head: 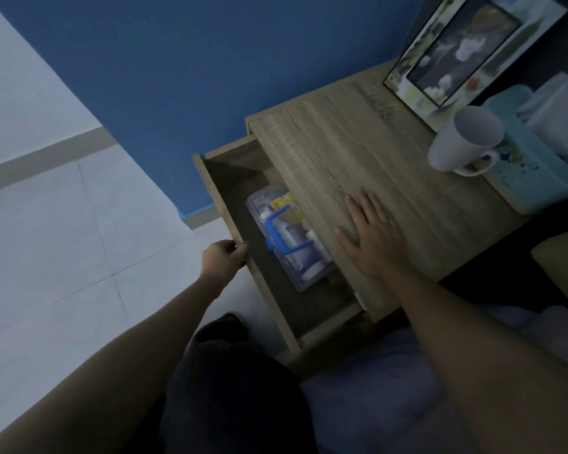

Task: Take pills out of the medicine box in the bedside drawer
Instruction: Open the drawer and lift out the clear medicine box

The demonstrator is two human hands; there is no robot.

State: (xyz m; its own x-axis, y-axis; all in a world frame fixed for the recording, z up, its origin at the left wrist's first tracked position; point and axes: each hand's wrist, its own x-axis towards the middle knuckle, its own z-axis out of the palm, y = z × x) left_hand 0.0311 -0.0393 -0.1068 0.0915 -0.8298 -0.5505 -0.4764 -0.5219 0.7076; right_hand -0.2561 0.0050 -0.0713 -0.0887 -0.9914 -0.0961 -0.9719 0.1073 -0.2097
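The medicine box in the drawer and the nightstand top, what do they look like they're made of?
The medicine box looks like clear, glossy plastic: its contents show through the lid, and its blue handle looks like opaque plastic. The nightstand top seems to be matte wood-grain board, with streaky pale-brown grain; whether it is laminate or solid wood cannot be told.

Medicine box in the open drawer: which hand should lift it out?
Right, probably. The right hand lies flat and free on the nightstand top, beside the medicine box. The left hand grips the drawer front.
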